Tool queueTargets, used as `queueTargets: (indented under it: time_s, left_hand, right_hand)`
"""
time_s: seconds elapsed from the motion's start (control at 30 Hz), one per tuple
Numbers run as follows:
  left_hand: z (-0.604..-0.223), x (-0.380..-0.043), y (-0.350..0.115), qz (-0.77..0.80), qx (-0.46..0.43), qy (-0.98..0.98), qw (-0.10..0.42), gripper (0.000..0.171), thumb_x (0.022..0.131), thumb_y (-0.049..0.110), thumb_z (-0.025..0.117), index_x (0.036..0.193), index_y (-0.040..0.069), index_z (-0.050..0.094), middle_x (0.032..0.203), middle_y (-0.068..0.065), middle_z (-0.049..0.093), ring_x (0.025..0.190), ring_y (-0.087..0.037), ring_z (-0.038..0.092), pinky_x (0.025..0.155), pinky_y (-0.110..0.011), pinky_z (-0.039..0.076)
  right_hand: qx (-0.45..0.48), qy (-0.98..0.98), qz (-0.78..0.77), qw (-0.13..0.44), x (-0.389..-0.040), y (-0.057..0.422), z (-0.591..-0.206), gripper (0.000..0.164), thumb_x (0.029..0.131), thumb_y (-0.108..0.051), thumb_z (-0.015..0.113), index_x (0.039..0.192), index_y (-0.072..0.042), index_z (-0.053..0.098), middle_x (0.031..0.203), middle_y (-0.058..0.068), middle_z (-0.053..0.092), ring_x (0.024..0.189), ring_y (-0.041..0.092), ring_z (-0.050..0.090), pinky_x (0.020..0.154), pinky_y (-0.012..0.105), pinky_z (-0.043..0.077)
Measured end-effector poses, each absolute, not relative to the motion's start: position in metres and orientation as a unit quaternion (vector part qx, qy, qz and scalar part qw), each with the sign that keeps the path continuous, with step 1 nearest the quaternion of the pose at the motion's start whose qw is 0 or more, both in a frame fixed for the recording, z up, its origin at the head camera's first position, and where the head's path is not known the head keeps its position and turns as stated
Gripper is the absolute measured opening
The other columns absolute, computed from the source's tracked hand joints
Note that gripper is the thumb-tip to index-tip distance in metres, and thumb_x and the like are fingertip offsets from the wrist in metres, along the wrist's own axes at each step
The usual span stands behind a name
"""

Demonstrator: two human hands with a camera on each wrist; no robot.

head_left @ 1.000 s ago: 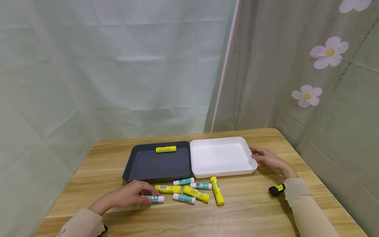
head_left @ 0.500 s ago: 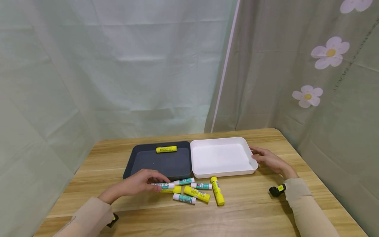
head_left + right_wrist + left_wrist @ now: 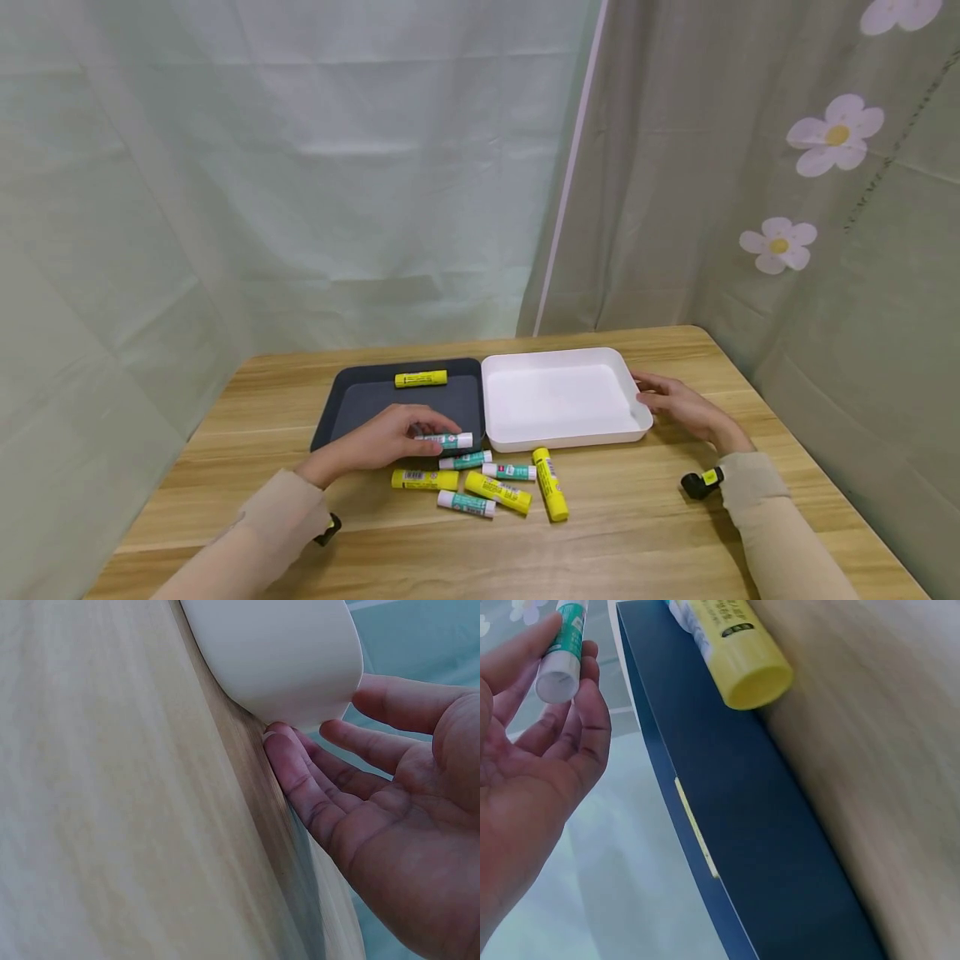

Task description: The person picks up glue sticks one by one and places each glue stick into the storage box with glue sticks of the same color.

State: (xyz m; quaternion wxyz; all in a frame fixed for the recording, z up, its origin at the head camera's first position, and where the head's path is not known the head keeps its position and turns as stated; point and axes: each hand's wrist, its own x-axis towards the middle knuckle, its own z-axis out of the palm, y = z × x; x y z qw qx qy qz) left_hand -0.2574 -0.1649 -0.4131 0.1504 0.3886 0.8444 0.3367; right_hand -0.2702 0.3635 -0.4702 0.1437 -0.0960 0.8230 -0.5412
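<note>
My left hand (image 3: 393,435) pinches a glue stick (image 3: 453,440) with a white cap and teal label, held above the front rim of the dark tray (image 3: 360,417). In the left wrist view, the glue stick (image 3: 561,664) sits between thumb and fingers. One yellow glue stick (image 3: 421,378) lies inside that tray, toward its back. My right hand (image 3: 682,407) is at the right end of the white tray (image 3: 562,400). Its fairly straight fingertips (image 3: 281,746) touch the tray's outer wall (image 3: 285,667) in the right wrist view.
In front of the trays several glue sticks lie loose: yellow ones such as the one at the right (image 3: 551,485), and white-and-teal ones like the nearest one (image 3: 467,503). The two trays stand side by side on the wooden table (image 3: 600,533), with curtains (image 3: 375,167) behind.
My left hand has lifted the white-and-teal glue stick from the left of the loose group and carried it forward and right to the dark tray's front rim. The right hand has stayed put.
</note>
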Motion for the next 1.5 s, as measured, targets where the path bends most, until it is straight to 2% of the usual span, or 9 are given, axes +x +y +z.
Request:
queueTargets:
  time_s: [0.2,0.47,0.7,0.93,1.1,1.3,1.33,1.4,1.5]
  left_hand:
    - [-0.412,-0.266,-0.152,0.336,0.39,0.846,0.135,0.03,0.102,0.025,0.07,0.132,0.021,0.072,0.124,0.005,0.07,0.104,-0.012,0.063,0.089,-0.034,0.054]
    - [-0.412,-0.278,-0.133,0.356,0.368,0.846,0.147,0.031,0.102,0.02,0.07,0.133,0.02,0.072,0.115,0.007,0.07,0.099,-0.016,0.062,0.087,-0.036,0.054]
    - [-0.41,-0.289,-0.115,0.373,0.357,0.844,0.148,0.033,0.101,0.02,0.07,0.134,0.019,0.071,0.114,0.004,0.068,0.101,-0.018,0.06,0.089,-0.036,0.053]
    - [-0.404,-0.303,-0.092,0.372,0.364,0.842,0.14,0.032,0.103,0.019,0.069,0.134,0.016,0.07,0.118,-0.001,0.069,0.102,-0.019,0.061,0.089,-0.035,0.055]
    - [-0.401,-0.314,-0.07,0.37,0.371,0.842,0.129,0.033,0.102,0.018,0.069,0.135,0.018,0.07,0.117,0.0,0.07,0.104,-0.019,0.062,0.091,-0.034,0.054]
    - [-0.396,-0.323,-0.044,0.366,0.386,0.837,0.13,0.033,0.102,0.016,0.069,0.135,0.013,0.07,0.115,-0.003,0.07,0.103,-0.019,0.062,0.088,-0.033,0.054]
    - [-0.396,-0.325,-0.041,0.365,0.388,0.836,0.131,0.033,0.102,0.016,0.068,0.135,0.013,0.07,0.115,-0.004,0.07,0.103,-0.019,0.063,0.087,-0.033,0.054]
    - [-0.394,-0.328,-0.034,0.361,0.389,0.837,0.132,0.033,0.102,0.017,0.068,0.135,0.014,0.07,0.116,-0.004,0.07,0.103,-0.019,0.063,0.087,-0.032,0.054]
    - [-0.394,-0.334,-0.024,0.358,0.39,0.839,0.128,0.033,0.102,0.018,0.069,0.135,0.015,0.07,0.116,-0.003,0.069,0.103,-0.019,0.063,0.086,-0.032,0.054]
  right_hand:
    - [-0.095,0.825,-0.539,0.143,-0.27,0.363,-0.47,0.069,0.108,-0.021,0.055,0.163,0.006,0.021,0.168,0.03,0.018,0.151,0.049,0.023,0.118,0.064,0.026]
    - [-0.095,0.833,-0.527,0.141,-0.27,0.364,-0.472,0.07,0.109,-0.025,0.056,0.163,0.005,0.022,0.167,0.029,0.02,0.15,0.047,0.026,0.116,0.055,0.032]
    - [-0.098,0.827,-0.535,0.141,-0.272,0.363,-0.471,0.071,0.108,-0.024,0.057,0.162,0.006,0.022,0.167,0.03,0.019,0.15,0.049,0.024,0.118,0.063,0.027]
    - [-0.093,0.828,-0.533,0.144,-0.274,0.365,-0.471,0.072,0.108,-0.026,0.057,0.163,0.005,0.021,0.168,0.029,0.018,0.151,0.049,0.021,0.119,0.064,0.023]
    - [-0.094,0.83,-0.532,0.141,-0.274,0.368,-0.471,0.072,0.108,-0.025,0.056,0.163,0.006,0.02,0.168,0.029,0.017,0.151,0.049,0.021,0.119,0.065,0.023]
    - [-0.097,0.828,-0.534,0.141,-0.275,0.369,-0.473,0.073,0.108,-0.025,0.057,0.162,0.006,0.021,0.168,0.029,0.015,0.152,0.05,0.017,0.12,0.066,0.019]
    - [-0.093,0.826,-0.538,0.14,-0.275,0.369,-0.473,0.072,0.108,-0.025,0.058,0.163,0.005,0.022,0.169,0.028,0.016,0.153,0.049,0.017,0.12,0.064,0.019]
    - [-0.098,0.828,-0.534,0.14,-0.275,0.369,-0.472,0.072,0.108,-0.025,0.058,0.162,0.006,0.022,0.168,0.029,0.017,0.152,0.049,0.019,0.12,0.058,0.026]
    - [-0.101,0.822,-0.542,0.141,-0.275,0.37,-0.472,0.071,0.107,-0.022,0.057,0.162,0.007,0.022,0.167,0.03,0.019,0.15,0.048,0.024,0.112,0.038,0.038]
